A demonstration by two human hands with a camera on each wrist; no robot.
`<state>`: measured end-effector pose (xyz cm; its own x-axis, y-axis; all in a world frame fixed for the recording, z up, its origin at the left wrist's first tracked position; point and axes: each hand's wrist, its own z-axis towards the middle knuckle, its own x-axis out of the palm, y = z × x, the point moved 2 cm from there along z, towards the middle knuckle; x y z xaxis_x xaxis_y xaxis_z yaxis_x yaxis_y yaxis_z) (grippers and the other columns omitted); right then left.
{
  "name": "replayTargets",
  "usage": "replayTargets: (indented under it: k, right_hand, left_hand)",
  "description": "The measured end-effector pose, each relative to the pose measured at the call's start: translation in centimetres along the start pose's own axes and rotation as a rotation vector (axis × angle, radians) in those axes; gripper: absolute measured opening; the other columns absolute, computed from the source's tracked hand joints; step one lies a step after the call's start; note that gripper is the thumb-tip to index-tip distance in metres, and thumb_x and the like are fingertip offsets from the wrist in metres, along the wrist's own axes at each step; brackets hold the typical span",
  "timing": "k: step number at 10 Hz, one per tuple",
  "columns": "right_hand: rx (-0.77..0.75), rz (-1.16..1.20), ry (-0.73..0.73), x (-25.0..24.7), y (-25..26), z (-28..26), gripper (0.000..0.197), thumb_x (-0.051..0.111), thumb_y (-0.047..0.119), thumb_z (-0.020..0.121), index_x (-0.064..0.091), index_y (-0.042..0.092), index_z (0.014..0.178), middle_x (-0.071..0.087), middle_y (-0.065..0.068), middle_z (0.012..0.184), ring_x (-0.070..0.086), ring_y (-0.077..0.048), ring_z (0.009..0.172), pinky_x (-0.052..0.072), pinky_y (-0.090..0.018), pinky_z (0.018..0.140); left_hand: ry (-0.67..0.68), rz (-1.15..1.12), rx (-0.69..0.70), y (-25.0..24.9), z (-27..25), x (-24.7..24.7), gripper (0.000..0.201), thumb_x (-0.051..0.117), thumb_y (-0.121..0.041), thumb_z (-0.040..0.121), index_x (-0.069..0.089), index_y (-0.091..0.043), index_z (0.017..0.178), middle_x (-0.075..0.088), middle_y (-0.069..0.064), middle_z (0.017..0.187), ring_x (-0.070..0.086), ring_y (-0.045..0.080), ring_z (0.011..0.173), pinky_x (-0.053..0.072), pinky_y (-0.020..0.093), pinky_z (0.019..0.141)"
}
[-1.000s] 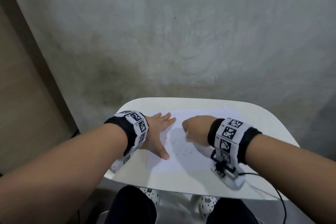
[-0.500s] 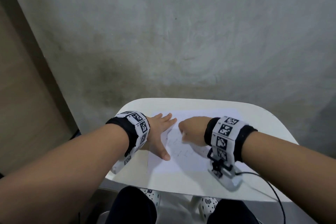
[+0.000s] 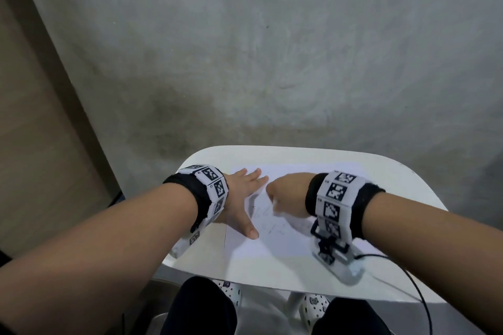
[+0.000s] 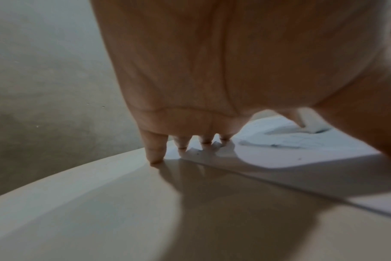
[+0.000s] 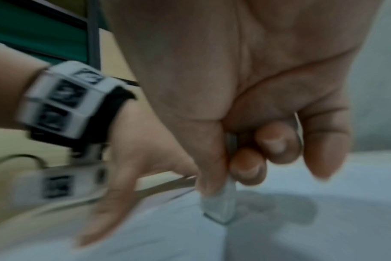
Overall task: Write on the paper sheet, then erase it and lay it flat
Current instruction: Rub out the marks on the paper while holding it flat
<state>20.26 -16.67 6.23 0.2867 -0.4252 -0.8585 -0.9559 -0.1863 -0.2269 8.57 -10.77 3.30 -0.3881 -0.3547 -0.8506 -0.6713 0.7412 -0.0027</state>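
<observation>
So, lower centre of head view: left hand (image 3: pixel 239 198) lies flat, fingers straight & spread, pressing left edge of paper sheet (image 3: pixel 275 242) onto white table (image 3: pixel 206 258). Faint pencil marks mid-sheet. Right of it, right hand (image 3: pixel 288 198), fingers curled, pinches a small grey eraser (image 5: pixel 219 206), tip touching the sheet.

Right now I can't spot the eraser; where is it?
In the right wrist view, the eraser is pinched in the right hand, its tip on the paper sheet, right of the flat left hand.
</observation>
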Motion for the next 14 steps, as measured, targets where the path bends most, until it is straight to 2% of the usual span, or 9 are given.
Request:
replayTargets:
  k: [1, 2, 3, 4, 5, 9, 10, 12, 14]
  right_hand:
    - [0.066, -0.018, -0.022, -0.5, -0.9, 0.0, 0.024, 0.050, 0.022, 0.095, 0.059, 0.010, 0.114, 0.066, -0.004, 0.114, 0.059, -0.021, 0.090, 0.043, -0.026, 0.068]
    - [-0.034, -0.042, 0.037, 0.2, 1.1, -0.1, 0.029, 0.048, 0.020, 0.097, 0.055, 0.007, 0.123, 0.062, -0.005, 0.110, 0.048, -0.018, 0.085, 0.028, -0.020, 0.051]
    - [0.021, 0.057, -0.024, -0.5, 0.4, 0.2, 0.028, 0.048, 0.021, 0.096, 0.056, 0.010, 0.121, 0.065, -0.003, 0.107, 0.054, -0.019, 0.086, 0.040, -0.025, 0.067]
    - [0.045, 0.059, -0.011, -0.8, 0.7, 0.3, 0.037, 0.049, 0.019, 0.097, 0.049, 0.010, 0.133, 0.058, -0.009, 0.130, 0.057, -0.025, 0.111, 0.044, -0.034, 0.089]
    - [-0.051, 0.141, -0.043, -0.7, 1.7, -0.1, 0.039, 0.051, 0.019, 0.096, 0.050, 0.010, 0.134, 0.055, -0.013, 0.132, 0.053, -0.032, 0.121, 0.044, -0.038, 0.093]
    - [0.036, 0.013, -0.063, -0.4, 0.4, 1.6, 0.034, 0.050, 0.023, 0.095, 0.054, 0.015, 0.127, 0.061, -0.007, 0.123, 0.060, -0.027, 0.106, 0.047, -0.036, 0.084]
    - [-0.048, 0.096, -0.036, -0.7, 1.9, -0.5, 0.036, 0.050, 0.019, 0.097, 0.052, 0.008, 0.131, 0.057, -0.012, 0.129, 0.054, -0.031, 0.118, 0.043, -0.038, 0.091]
    - [0.058, 0.093, -0.025, -0.9, 0.2, 0.6, 0.022, 0.045, 0.019, 0.096, 0.052, 0.014, 0.116, 0.066, -0.005, 0.107, 0.056, -0.022, 0.087, 0.042, -0.031, 0.074]
    - [0.060, 0.167, -0.058, -0.6, -0.5, 0.6, 0.028, 0.044, 0.016, 0.090, 0.060, 0.006, 0.111, 0.067, -0.012, 0.110, 0.051, -0.022, 0.077, 0.039, -0.031, 0.067]
  left_hand:
    - [0.007, -0.002, -0.016, -0.1, 0.0, 0.0, 0.127, 0.069, -0.068, 0.069, -0.023, -0.031, 0.149, -0.027, -0.011, 0.157, -0.020, 0.017, 0.147, 0.000, 0.050, 0.118]
    - [-0.013, 0.002, -0.017, -0.3, 0.0, 0.0, 0.127, 0.069, -0.067, 0.069, -0.022, -0.029, 0.150, -0.026, -0.009, 0.157, -0.019, 0.019, 0.147, 0.000, 0.046, 0.119]
    - [-0.001, 0.008, -0.014, -0.3, 0.0, -0.1, 0.127, 0.069, -0.068, 0.069, -0.023, -0.029, 0.149, -0.027, -0.009, 0.157, -0.019, 0.019, 0.147, 0.001, 0.049, 0.118]
    - [-0.015, 0.009, -0.019, -0.5, -0.1, -0.1, 0.126, 0.069, -0.067, 0.069, -0.020, -0.030, 0.150, -0.025, -0.007, 0.158, -0.018, 0.020, 0.148, 0.003, 0.049, 0.118]
    - [-0.051, -0.026, -0.019, -0.6, -0.1, -0.1, 0.126, 0.073, -0.063, 0.069, -0.018, -0.033, 0.150, -0.022, -0.007, 0.159, -0.016, 0.020, 0.148, 0.003, 0.048, 0.119]
    - [-0.029, -0.031, 0.008, -0.3, 0.2, -0.1, 0.128, 0.074, -0.064, 0.067, -0.020, -0.034, 0.150, -0.021, -0.003, 0.160, -0.015, 0.024, 0.148, 0.003, 0.053, 0.117]
    - [-0.020, -0.030, -0.018, -0.1, 0.4, 0.1, 0.127, 0.074, -0.063, 0.067, -0.017, -0.032, 0.150, -0.022, -0.006, 0.159, -0.017, 0.020, 0.148, 0.001, 0.050, 0.118]
    - [0.001, -0.007, -0.007, 0.3, 0.2, 0.2, 0.129, 0.068, -0.071, 0.066, -0.019, -0.030, 0.150, -0.024, -0.008, 0.158, -0.017, 0.019, 0.148, 0.004, 0.053, 0.119]
    - [-0.002, 0.023, -0.094, 1.9, -0.8, 0.6, 0.128, 0.068, -0.069, 0.068, -0.021, -0.026, 0.150, -0.024, -0.011, 0.158, -0.016, 0.014, 0.148, 0.004, 0.046, 0.121]
